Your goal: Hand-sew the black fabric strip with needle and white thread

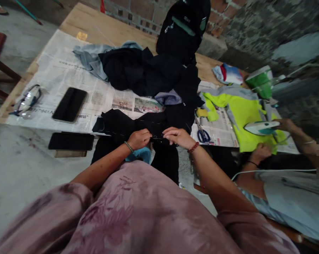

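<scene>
A strip of black cloth (117, 123) with pale stitch marks lies across the near edge of the newspaper-covered table (69, 21) and hangs down over the edge. My left hand (139, 138) is closed on the cloth near its middle. My right hand (178, 136) pinches the same cloth just to the right, fingers curled down onto it. Any needle or thread in the fingers is too small to make out.
A heap of dark garments (149, 70) and a black backpack (183, 28) sit behind. Blue-handled scissors (202, 133), two phones (69, 104) (71, 141) and safety glasses (27, 100) lie around. At right another person's hands press an iron (261, 127) on a yellow-green garment (241, 113).
</scene>
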`<state>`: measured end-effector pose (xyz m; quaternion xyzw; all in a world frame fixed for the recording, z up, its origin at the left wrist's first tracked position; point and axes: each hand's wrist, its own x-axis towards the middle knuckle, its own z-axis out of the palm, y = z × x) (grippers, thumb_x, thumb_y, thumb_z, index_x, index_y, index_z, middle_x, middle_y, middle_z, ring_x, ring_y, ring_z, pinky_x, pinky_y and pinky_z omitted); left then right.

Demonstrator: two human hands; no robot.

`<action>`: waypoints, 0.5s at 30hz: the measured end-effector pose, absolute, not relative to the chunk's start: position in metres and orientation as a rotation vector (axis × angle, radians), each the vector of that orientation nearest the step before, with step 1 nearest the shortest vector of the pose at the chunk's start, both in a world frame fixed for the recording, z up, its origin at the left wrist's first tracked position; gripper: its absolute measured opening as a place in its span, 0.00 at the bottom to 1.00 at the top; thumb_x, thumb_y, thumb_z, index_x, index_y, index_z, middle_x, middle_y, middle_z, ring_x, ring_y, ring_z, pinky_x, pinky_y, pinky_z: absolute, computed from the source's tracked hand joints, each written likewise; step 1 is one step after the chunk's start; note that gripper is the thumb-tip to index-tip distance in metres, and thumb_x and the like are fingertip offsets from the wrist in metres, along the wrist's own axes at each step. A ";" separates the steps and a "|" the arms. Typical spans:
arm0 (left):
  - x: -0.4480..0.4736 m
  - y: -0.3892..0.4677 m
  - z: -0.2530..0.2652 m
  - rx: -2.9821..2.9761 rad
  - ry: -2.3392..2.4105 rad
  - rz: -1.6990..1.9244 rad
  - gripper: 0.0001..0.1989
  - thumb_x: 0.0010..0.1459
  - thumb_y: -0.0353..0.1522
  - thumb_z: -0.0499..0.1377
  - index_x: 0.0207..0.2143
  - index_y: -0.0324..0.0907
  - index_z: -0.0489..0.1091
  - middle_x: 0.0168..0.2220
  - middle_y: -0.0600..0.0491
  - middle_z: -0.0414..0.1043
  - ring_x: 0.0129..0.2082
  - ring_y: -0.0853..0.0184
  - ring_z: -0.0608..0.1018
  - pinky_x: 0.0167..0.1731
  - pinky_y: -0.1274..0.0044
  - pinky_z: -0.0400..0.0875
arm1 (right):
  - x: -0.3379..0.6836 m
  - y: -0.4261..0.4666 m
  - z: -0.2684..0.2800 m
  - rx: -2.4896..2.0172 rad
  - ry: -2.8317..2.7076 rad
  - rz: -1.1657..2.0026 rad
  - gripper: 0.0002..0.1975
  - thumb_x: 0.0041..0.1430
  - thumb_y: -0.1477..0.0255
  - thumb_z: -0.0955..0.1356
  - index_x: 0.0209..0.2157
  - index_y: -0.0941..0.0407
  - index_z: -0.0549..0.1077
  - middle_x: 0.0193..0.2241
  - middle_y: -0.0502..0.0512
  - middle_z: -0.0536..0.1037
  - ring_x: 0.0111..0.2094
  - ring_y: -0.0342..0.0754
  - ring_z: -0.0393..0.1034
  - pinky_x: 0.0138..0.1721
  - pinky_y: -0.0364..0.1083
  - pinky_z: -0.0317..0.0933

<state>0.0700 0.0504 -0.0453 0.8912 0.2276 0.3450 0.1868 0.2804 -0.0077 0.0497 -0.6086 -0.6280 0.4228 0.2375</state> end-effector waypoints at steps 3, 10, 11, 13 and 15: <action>0.070 0.051 -0.046 2.526 0.654 0.969 0.10 0.53 0.26 0.50 0.32 0.40 0.72 0.31 0.52 0.72 0.30 0.72 0.73 0.30 0.82 0.68 | 0.258 -0.015 0.041 -1.585 -1.999 1.018 0.08 0.51 0.74 0.65 0.28 0.57 0.76 0.39 0.55 0.73 0.27 0.39 0.68 0.32 0.42 0.65; 0.070 0.051 -0.046 2.541 0.659 0.988 0.10 0.54 0.26 0.51 0.32 0.40 0.72 0.31 0.52 0.72 0.30 0.73 0.74 0.29 0.82 0.69 | 0.262 -0.013 0.034 -1.619 -1.905 0.786 0.08 0.52 0.75 0.64 0.28 0.57 0.76 0.31 0.54 0.74 0.30 0.41 0.69 0.34 0.41 0.64; 0.070 0.051 -0.047 2.536 0.655 0.995 0.10 0.54 0.26 0.51 0.32 0.40 0.72 0.32 0.52 0.72 0.30 0.73 0.74 0.29 0.82 0.69 | 0.268 -0.011 0.037 -1.662 -1.819 0.789 0.08 0.52 0.74 0.64 0.28 0.57 0.76 0.32 0.54 0.74 0.26 0.39 0.68 0.29 0.40 0.64; 0.070 0.051 -0.047 2.524 0.645 1.008 0.10 0.54 0.26 0.51 0.33 0.40 0.72 0.32 0.52 0.72 0.30 0.73 0.74 0.30 0.82 0.69 | 0.277 -0.009 0.042 -1.762 -1.637 0.770 0.09 0.52 0.71 0.64 0.29 0.58 0.76 0.33 0.54 0.73 0.19 0.36 0.63 0.21 0.39 0.60; 0.070 0.051 -0.048 2.516 0.635 1.015 0.10 0.54 0.26 0.51 0.33 0.40 0.72 0.32 0.52 0.72 0.31 0.73 0.74 0.31 0.82 0.69 | 0.280 -0.010 0.045 -1.805 -1.544 0.766 0.10 0.53 0.70 0.64 0.30 0.59 0.76 0.36 0.55 0.73 0.16 0.34 0.60 0.18 0.39 0.58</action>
